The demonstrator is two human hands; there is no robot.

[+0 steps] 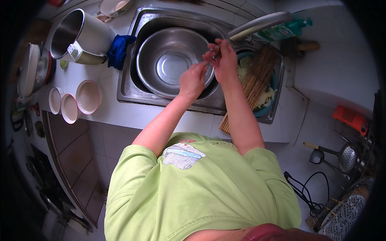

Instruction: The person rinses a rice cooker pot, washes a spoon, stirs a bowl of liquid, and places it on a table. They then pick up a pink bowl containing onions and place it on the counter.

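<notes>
Both hands are over the right side of a stainless steel basin (172, 64), which sits in the larger bowl of the metal sink (126, 90). A thin metal utensil (212, 59) runs between them; its ends are hidden, so I cannot tell its kind. My left hand (193, 79) grips its lower part with closed fingers. Higher and to the right, my right hand (225, 61) has its fingers curled around the upper part. The curved faucet (261, 24) reaches just above my right hand. The basin's bottom shows a bright reflection.
Right of the basin, a brown slatted bamboo piece (256, 86) lies across a teal colander (273, 90) with pale leaves (267, 98). A soap bottle (280, 31) stands behind. Leftward are a blue cloth (119, 51), a steel pot (93, 39) and three cups (70, 107).
</notes>
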